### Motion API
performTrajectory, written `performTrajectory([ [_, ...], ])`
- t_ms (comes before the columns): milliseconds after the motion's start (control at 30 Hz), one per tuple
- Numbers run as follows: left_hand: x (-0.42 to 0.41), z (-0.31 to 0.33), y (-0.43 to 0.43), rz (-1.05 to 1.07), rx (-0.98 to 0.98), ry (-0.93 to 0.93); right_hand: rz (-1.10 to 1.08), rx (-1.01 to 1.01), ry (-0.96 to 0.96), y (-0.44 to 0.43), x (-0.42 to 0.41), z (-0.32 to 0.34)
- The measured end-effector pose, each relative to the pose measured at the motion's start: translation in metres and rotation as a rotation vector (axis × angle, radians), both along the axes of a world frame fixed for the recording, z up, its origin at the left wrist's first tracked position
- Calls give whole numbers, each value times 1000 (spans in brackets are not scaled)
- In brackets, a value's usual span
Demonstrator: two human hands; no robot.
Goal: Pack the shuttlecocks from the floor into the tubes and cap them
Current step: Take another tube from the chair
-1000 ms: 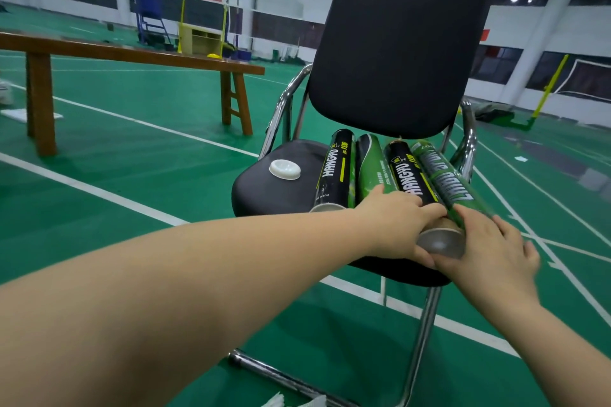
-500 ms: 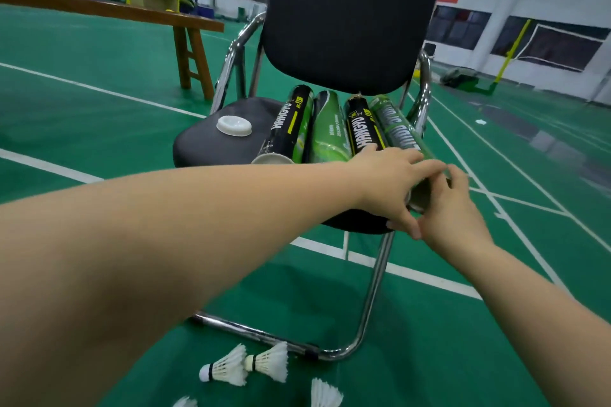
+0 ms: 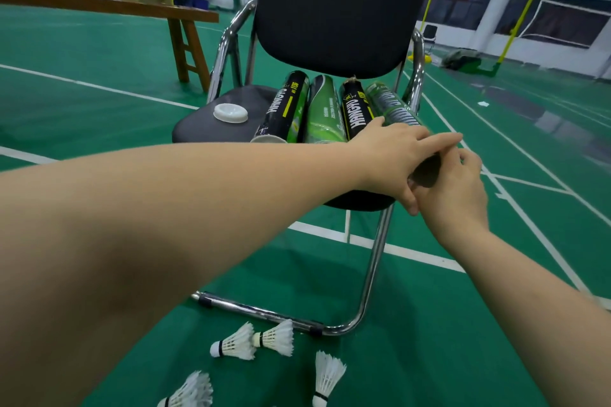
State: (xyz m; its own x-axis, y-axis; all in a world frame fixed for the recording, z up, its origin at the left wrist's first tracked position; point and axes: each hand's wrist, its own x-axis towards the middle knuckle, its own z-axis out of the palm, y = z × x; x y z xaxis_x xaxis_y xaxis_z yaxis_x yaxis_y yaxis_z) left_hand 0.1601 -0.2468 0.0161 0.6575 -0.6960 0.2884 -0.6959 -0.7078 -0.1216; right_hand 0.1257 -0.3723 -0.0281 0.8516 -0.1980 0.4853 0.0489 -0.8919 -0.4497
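Several shuttlecock tubes lie side by side on a black chair seat (image 3: 198, 129). The rightmost green tube (image 3: 393, 109) is gripped at its near end by both hands: my left hand (image 3: 396, 158) lies over the top of it, and my right hand (image 3: 456, 195) wraps the end from below and the right. That end is mostly hidden. The leftmost black tube (image 3: 284, 109) shows an open end. A white cap (image 3: 230, 113) rests on the seat's left part. Several white shuttlecocks (image 3: 251, 340) lie on the green floor under the chair's front.
The chair's chrome leg (image 3: 373, 261) and floor rail (image 3: 264, 311) stand between me and the shuttlecocks. A wooden bench (image 3: 185, 43) is at the back left. White court lines cross the green floor.
The view has tilted down, bringing the shuttlecocks on the floor into sight. Both hands stay on the rightmost green tube; my right hand has shifted further under its near end.
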Motion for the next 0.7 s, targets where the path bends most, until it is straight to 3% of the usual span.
performTrajectory([
  [300, -47, 26, -9, -6, 3, 16, -6, 163, -108, -8, -65, 25],
  [700, -160, 62, 31, 2, -3, -37, 157, 342, -171, 35, -191, 60],
])
